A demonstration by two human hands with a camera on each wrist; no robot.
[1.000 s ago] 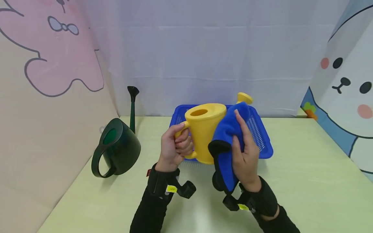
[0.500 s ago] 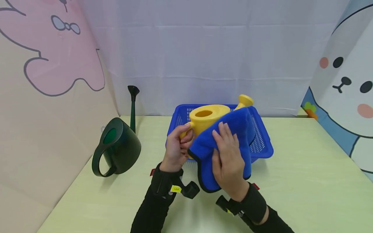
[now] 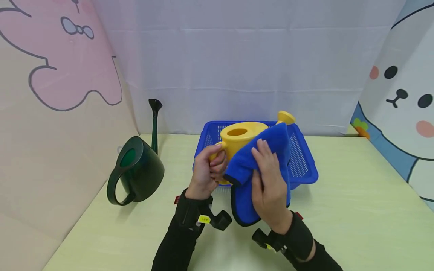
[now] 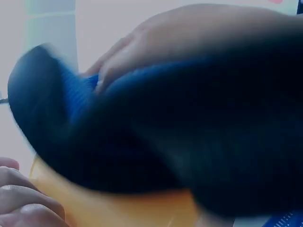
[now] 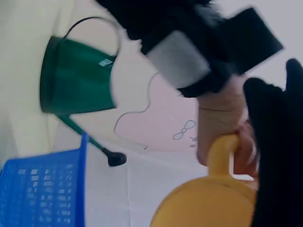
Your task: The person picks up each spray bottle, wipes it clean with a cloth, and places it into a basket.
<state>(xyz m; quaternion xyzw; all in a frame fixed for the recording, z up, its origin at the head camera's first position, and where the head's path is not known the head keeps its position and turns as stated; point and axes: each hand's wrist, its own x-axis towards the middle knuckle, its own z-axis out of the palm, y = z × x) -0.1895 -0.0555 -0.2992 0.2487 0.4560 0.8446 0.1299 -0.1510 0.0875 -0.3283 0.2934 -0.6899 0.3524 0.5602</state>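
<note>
My left hand (image 3: 206,175) grips the handle of a yellow watering can (image 3: 234,142), its fingers curled round it. The can is upright, and its rose points up to the right. Against its right side lies a blue cloth (image 3: 245,199) with a black edge, hiding most of the body and spout. My right hand (image 3: 270,188) presses flat on this cloth, fingers mostly straight and thumb apart. In the left wrist view the cloth's dark edge is blurred across the yellow body (image 4: 128,208). From the right wrist, the can's base (image 5: 208,203) shows below the left hand.
Behind the yellow can, a blue plastic basket (image 3: 304,162) stands on the pale table (image 3: 356,195). A dark green watering can (image 3: 147,177) with a long spout stands at the left, by the side wall. A white sheet (image 3: 237,67) hangs at the back.
The cloth has spread over the can's side, and my right hand went from gripping it bunched to lying flat on it. The can first shifted slightly right; lately the cloth's lower left corner folded.
</note>
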